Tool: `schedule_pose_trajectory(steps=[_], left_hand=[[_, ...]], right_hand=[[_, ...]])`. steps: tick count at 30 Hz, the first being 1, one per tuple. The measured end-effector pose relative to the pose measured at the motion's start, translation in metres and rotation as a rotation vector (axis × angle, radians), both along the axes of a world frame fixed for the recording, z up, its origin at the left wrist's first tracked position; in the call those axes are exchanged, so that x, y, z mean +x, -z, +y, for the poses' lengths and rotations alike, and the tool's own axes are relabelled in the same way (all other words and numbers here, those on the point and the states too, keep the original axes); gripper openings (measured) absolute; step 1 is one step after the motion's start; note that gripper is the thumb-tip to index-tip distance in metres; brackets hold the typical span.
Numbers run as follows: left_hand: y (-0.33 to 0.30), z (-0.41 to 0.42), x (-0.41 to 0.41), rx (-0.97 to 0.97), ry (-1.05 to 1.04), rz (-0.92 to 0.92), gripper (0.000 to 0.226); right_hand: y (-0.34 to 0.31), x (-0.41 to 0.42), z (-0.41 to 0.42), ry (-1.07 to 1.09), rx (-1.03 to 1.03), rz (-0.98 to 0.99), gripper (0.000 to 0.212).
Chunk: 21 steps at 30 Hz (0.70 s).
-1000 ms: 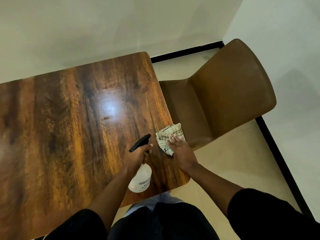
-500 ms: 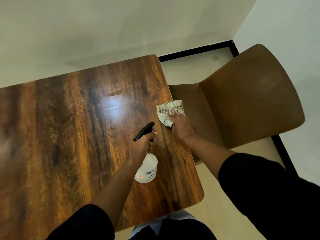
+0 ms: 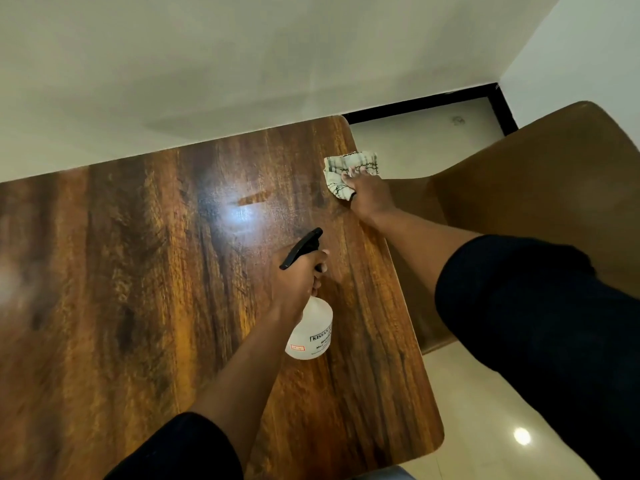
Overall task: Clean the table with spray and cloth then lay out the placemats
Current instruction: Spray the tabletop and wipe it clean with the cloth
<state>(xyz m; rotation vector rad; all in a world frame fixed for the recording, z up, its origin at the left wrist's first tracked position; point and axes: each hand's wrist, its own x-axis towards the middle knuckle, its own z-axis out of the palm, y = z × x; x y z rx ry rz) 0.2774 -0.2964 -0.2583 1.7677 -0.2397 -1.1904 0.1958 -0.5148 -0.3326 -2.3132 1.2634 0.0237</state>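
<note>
At the table's right edge, right hand flat on cloth, left hand gripping spray bottle.

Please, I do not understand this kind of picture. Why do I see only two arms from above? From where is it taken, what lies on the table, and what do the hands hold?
There is no machine here. A person wears a camera on the head, so you look down along their own arms. The left hand grips a spray bottle with a black trigger top, above the wooden table. The right hand presses a checked cloth on the table's far right edge. A brown chair stands beside the table. No placemats are visible.
</note>
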Motion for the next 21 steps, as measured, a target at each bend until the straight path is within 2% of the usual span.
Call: schedule_pose_trajectory(steps=[3, 7, 13, 21], left_hand=[[-0.001, -0.005, 0.005, -0.006, -0.014, -0.016, 0.016], [-0.007, -0.018, 0.013, -0.025, -0.021, -0.010, 0.006], [-0.007, -0.042, 0.032, -0.029, 0.005, -0.053, 0.012], [-0.010, -0.071, 0.056, -0.049, -0.010, -0.035, 0.010]], right_hand=[[0.003, -0.004, 0.014, 0.020, -0.019, -0.013, 0.067], [-0.002, -0.022, 0.055, 0.008, -0.062, -0.052, 0.069], [0.000, -0.049, 0.117, 0.057, -0.046, -0.150, 0.068], [0.006, -0.020, 0.061, 0.031, -0.082, -0.112, 0.067]])
